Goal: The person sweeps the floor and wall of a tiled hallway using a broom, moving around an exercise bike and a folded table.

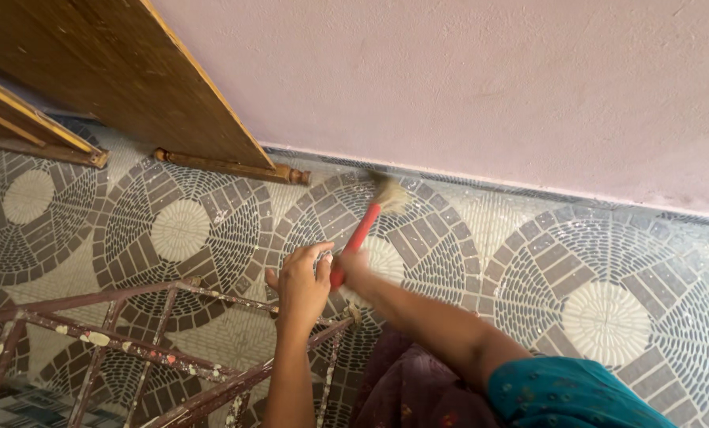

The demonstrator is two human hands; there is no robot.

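Down low, the right hand (pixel 353 265) grips a red-handled brush (pixel 369 222), bristles near the pink wall (pixel 465 87); the left hand (pixel 301 285), loosely curled, holds nothing beside it.

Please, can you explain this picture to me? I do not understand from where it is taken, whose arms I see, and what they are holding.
There is one picture, taken by a camera worn on a person's head and looking down. Both arms belong to that person. The right hand grips a red-handled brush with pale bristles; its bristles are near the foot of the pink plastered wall. The left hand is beside that handle. Below lies a grey tiled floor with circle patterns. At lower left stands a rusty, paint-spattered metal frame.
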